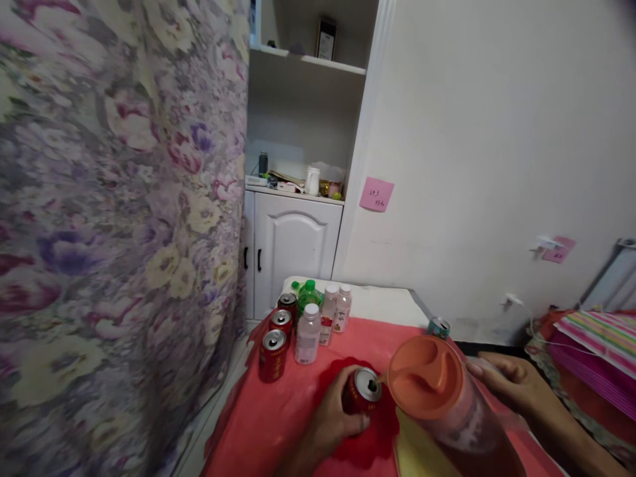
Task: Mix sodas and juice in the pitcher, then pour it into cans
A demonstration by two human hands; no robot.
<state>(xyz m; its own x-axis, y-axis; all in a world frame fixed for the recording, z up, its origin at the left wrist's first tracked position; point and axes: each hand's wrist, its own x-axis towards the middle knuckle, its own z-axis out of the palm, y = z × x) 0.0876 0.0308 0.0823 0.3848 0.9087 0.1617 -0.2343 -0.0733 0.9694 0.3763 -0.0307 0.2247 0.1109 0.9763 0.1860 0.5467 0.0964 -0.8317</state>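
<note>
My left hand (pixel 334 419) is wrapped round a red can (pixel 366 391) with an open top, held over a dark red scalloped mat (pixel 377 442). Tilted toward the can is a clear pitcher (pixel 477 430) with an orange lid (pixel 425 376); its spout is beside the can's opening, and a thin stream seems to run between them. My right hand (pixel 511 381) is closed at the pitcher's right side, where the handle is hard to make out. Part of a yellow item (pixel 420 450) shows beneath the pitcher.
On the red tablecloth (pixel 248 424), several red cans (pixel 273 356), clear white-capped bottles (pixel 308 336) and a green bottle (pixel 310 291) stand at the back left. A teal can (pixel 438 327) is at the back right. A flowered curtain (pixel 124 232) hangs left; a white cabinet (pixel 298 248) stands behind.
</note>
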